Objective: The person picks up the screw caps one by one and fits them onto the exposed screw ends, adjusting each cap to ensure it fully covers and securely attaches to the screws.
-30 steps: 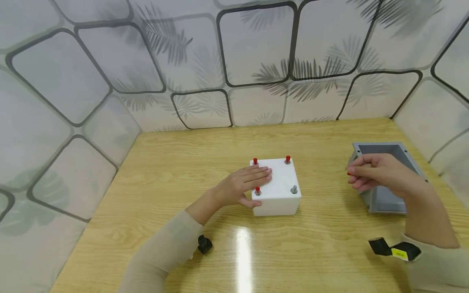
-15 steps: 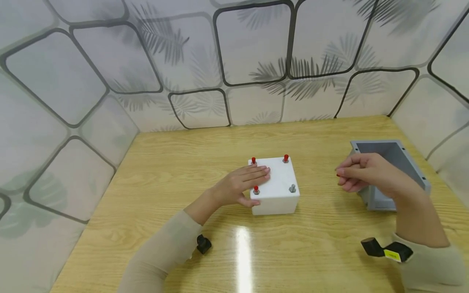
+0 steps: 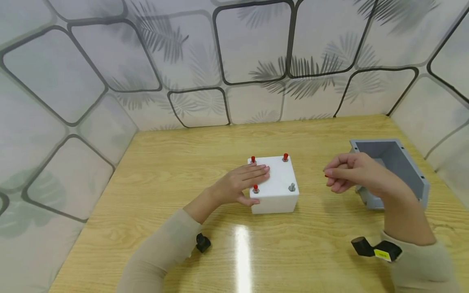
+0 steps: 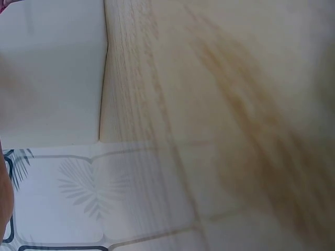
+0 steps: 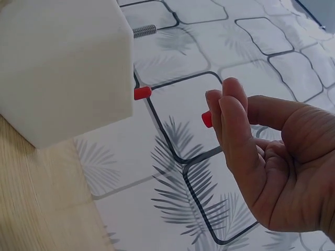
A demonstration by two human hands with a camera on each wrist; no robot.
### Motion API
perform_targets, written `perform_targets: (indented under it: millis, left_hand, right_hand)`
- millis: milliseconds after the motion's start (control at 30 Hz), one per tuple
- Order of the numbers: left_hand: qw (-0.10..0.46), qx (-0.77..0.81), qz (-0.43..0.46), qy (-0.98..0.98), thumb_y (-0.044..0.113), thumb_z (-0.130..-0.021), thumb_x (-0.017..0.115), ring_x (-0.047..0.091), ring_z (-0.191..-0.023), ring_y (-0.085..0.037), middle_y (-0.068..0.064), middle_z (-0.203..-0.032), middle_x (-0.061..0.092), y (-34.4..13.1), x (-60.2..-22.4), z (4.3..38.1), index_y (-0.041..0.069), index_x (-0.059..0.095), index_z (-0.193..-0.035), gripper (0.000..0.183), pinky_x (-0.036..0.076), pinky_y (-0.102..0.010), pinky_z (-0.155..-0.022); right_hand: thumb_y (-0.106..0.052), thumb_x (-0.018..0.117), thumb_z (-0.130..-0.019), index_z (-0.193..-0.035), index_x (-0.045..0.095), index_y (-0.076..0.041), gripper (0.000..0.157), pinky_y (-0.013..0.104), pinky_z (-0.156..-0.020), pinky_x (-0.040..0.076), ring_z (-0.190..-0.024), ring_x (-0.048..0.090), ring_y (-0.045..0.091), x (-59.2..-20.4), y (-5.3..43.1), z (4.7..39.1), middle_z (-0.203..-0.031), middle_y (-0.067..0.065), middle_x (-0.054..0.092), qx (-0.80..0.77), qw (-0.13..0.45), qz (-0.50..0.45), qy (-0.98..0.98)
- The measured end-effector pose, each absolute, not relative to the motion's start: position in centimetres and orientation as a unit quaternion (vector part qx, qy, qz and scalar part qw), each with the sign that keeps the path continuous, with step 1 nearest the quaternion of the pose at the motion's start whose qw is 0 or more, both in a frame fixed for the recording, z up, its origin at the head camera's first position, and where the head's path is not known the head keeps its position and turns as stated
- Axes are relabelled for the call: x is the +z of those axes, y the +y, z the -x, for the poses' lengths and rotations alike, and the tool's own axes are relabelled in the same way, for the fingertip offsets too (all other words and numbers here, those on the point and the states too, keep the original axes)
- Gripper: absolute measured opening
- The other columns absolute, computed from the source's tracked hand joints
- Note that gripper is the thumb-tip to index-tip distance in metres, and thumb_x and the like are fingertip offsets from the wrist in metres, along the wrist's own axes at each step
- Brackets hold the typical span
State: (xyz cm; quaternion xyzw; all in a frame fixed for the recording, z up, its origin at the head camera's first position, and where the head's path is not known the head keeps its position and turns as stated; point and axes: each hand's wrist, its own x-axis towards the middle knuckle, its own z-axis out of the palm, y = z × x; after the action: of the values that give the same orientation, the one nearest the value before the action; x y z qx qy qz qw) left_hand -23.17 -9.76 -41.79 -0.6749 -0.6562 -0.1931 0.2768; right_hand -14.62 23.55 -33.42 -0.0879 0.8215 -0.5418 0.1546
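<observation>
A white box [image 3: 280, 177] stands on the wooden table, with threaded studs at its top corners. Three studs wear red caps, one of them a back-right red cap [image 3: 286, 157]; the front-right stud [image 3: 292, 187] is bare metal. My left hand [image 3: 236, 186] rests on the box top with fingers straight and the thumb by its front face. To the right of the box, apart from it, my right hand [image 3: 359, 173] pinches a small red cap [image 5: 207, 119] between thumb and fingertips. Its far side is hidden by the fingers.
A grey open bin [image 3: 408, 158] stands at the right, partly behind my right hand and forearm. Patterned cloth walls [image 3: 256, 44] border the table [image 3: 183, 150] at the back and sides. Black camera mounts [image 3: 377, 249] sit at the wrists.
My right hand has moved left, away from over the grey bin and towards the white box, still pinching the red cap. The left hand stays on the box.
</observation>
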Motion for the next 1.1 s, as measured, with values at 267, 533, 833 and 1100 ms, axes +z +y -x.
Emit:
perform_targets:
  millis: [267,533,833,1100]
  left_hand:
    - [0.275,-0.194,0.676,-0.656,0.042,-0.079,0.072,0.055,-0.121,-0.031,-0.023,-0.126,0.058,-9.8,-41.7,23.1,-0.008,0.061,-0.119,0.065,0.040,-0.037,-0.108]
    - [0.275,-0.188,0.675,-0.658,0.043,-0.081,0.069,0.055,-0.121,-0.032,-0.023,-0.126,0.058,-9.9,-41.8,23.0,-0.008,0.060,-0.119,0.064,0.039,-0.037,-0.108]
    - [0.278,-0.180,0.676,-0.658,0.043,-0.080,0.071,0.055,-0.121,-0.030,-0.022,-0.127,0.058,-9.8,-41.9,23.1,-0.007,0.060,-0.120,0.064,0.039,-0.036,-0.109]
    - [0.274,-0.182,0.674,-0.661,0.042,-0.078,0.073,0.055,-0.121,-0.030,-0.022,-0.126,0.058,-9.7,-41.7,23.0,-0.007,0.061,-0.120,0.065,0.039,-0.035,-0.109]
  right_hand:
    - [-0.014,0.058,-0.094,-0.101,0.057,0.009,0.024,0.037,-0.062,0.060,-0.065,0.068,0.018,-33.2,22.4,14.7,-0.077,0.007,0.068,-0.549,0.169,0.110,0.811]
    - [-0.016,0.060,-0.093,-0.103,0.055,0.010,0.028,0.036,-0.065,0.060,-0.066,0.068,0.017,-33.3,20.6,15.0,-0.079,0.007,0.069,-0.555,0.203,0.117,0.798]
    - [-0.016,0.060,-0.092,-0.101,0.055,0.010,0.028,0.037,-0.063,0.060,-0.064,0.067,0.017,-33.3,19.6,15.0,-0.077,0.008,0.068,-0.551,0.204,0.139,0.797]
    - [-0.016,0.062,-0.091,-0.101,0.054,0.013,0.032,0.038,-0.063,0.060,-0.063,0.067,0.018,-33.2,18.5,15.3,-0.078,0.011,0.067,-0.550,0.216,0.153,0.792]
